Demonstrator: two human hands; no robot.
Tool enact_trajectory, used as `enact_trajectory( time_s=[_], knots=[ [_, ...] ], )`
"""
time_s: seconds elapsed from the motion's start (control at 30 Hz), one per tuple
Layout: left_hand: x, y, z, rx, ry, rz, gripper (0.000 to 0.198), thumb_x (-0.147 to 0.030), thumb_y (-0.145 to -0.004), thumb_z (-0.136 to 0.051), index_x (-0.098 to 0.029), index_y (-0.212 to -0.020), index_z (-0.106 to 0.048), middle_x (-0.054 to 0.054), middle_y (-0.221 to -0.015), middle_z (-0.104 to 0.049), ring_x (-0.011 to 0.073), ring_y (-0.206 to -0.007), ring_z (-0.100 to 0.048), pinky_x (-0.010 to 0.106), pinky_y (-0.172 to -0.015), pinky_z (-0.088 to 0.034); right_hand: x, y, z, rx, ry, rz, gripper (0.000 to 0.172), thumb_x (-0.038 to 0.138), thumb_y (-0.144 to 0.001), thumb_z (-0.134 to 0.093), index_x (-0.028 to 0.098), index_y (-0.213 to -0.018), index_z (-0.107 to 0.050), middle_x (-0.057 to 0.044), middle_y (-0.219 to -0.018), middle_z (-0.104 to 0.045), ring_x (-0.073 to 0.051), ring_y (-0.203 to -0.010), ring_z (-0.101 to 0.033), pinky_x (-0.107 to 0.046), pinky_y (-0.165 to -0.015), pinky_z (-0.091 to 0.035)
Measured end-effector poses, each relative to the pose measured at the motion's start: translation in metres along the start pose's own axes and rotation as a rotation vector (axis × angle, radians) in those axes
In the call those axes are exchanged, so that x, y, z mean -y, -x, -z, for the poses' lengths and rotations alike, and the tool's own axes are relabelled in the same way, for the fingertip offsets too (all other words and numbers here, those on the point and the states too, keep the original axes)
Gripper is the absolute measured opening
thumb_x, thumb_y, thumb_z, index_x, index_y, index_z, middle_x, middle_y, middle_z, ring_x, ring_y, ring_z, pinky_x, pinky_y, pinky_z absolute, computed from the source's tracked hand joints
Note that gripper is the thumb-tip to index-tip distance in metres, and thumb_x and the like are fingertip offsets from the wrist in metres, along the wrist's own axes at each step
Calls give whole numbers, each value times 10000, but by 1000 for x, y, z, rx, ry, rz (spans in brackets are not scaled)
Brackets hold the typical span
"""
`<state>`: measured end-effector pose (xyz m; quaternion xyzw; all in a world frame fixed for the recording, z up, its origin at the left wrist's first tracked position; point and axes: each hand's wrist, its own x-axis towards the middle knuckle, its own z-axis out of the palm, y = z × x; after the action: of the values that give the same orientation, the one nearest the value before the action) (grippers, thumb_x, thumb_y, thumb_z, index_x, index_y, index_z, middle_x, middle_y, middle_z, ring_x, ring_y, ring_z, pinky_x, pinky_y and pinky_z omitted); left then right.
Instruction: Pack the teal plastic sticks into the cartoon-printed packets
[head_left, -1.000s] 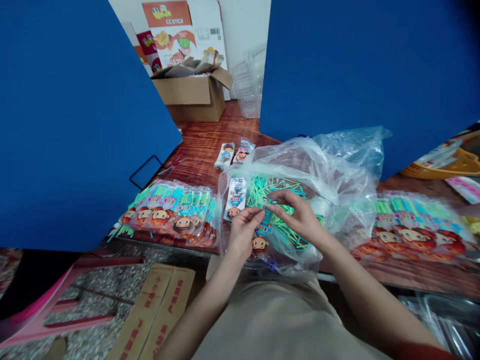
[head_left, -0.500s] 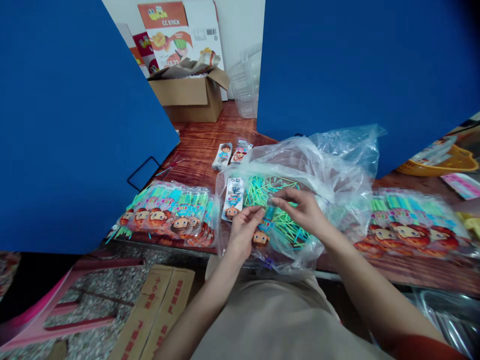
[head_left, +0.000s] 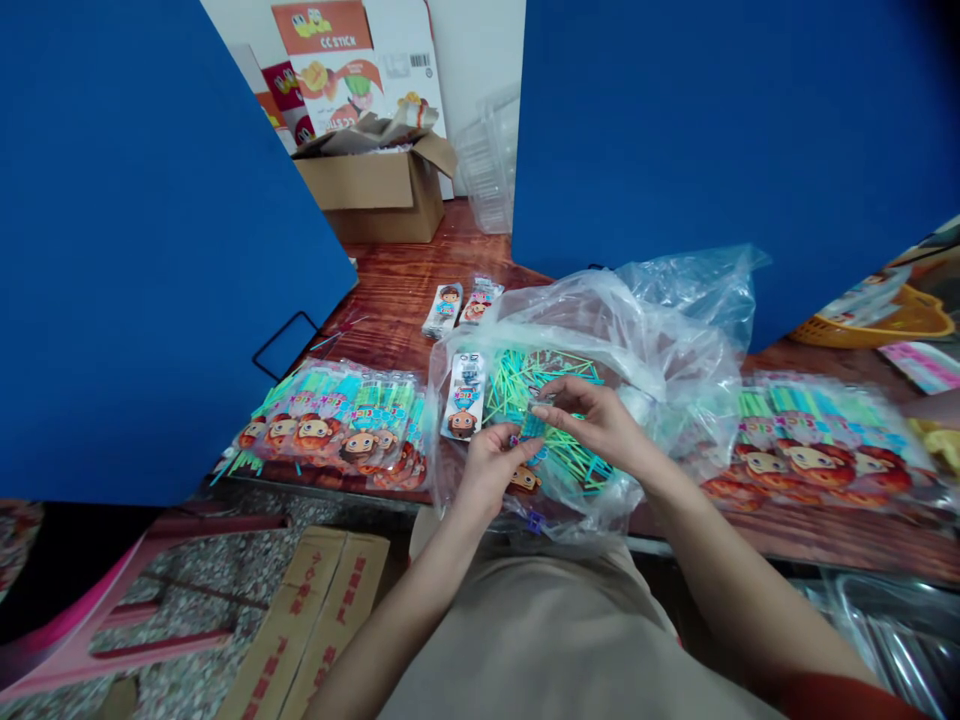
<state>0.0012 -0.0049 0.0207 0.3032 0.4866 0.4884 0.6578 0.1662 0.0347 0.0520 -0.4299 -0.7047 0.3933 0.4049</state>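
Between my two hands is a small clear printed packet [head_left: 533,428] with blue-green sticks showing inside. My left hand [head_left: 491,465] pinches its lower left part, and my right hand [head_left: 592,420] grips its upper edge with thumb and fingers. Under them, loose green and blue sticks [head_left: 577,460] lie spread in a large open clear plastic bag [head_left: 645,350]. A stack of empty-looking printed packets [head_left: 464,397] rests beside the sticks, just left of my hands.
Filled packets [head_left: 322,415] lie in overlapping rows at left, with more packets [head_left: 817,440] at right. Two small packet stacks [head_left: 442,309] sit farther back. Blue panels [head_left: 675,130] flank an open cardboard box [head_left: 375,190]. A yellow basket [head_left: 877,328] stands at far right.
My left hand has shifted slightly right, its thumb now lying across the packet. My right hand has moved a little left and down along the packet's top. The view has shifted slightly.
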Motion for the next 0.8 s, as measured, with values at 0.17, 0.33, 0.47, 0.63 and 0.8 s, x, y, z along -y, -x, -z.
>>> enact_trajectory(
  time_s=[0.17,0.33,0.47,0.63,0.8],
  knots=[
    [-1,0,0,-3,32,7,432,-379,-473,-924,-149,-674,-617,-67,-571,-524,76,-490,-486,229,-516,-435,-2,1,-2,-13,-191,-31,434,421,-832,-727,219,-1179,-562,37,-725,-599,-131,-657,-568,-262,-596,-441],
    [-3,3,-1,0,59,3,482,-382,-456,-937,-155,-729,-611,-76,-612,-520,88,-533,-512,273,-559,-520,0,4,-10,-29,-319,-83,439,420,-803,-749,207,-1137,-558,77,-623,-518,-100,-545,-481,-242,-510,-363],
    [-3,3,3,-13,29,-55,439,-410,-522,-914,-145,-742,-642,-56,-637,-539,88,-586,-497,242,-568,-494,-1,5,-15,-77,-347,-94,500,451,-783,-757,213,-1164,-536,76,-634,-525,-110,-547,-495,-258,-518,-375],
    [0,2,8,-45,18,-80,398,-413,-542,-900,-148,-660,-628,-50,-593,-527,87,-567,-461,231,-555,-437,-2,6,-22,-62,-372,-118,621,460,-724,-801,226,-1212,-497,95,-601,-518,-109,-522,-485,-262,-516,-375],
    [0,0,11,-35,-22,-81,362,-389,-544,-899,-148,-645,-648,-38,-587,-563,90,-560,-485,228,-565,-392,-2,7,-22,-89,-368,-130,621,439,-709,-816,223,-1208,-515,99,-574,-520,-101,-486,-455,-256,-484,-348]
  ],
)
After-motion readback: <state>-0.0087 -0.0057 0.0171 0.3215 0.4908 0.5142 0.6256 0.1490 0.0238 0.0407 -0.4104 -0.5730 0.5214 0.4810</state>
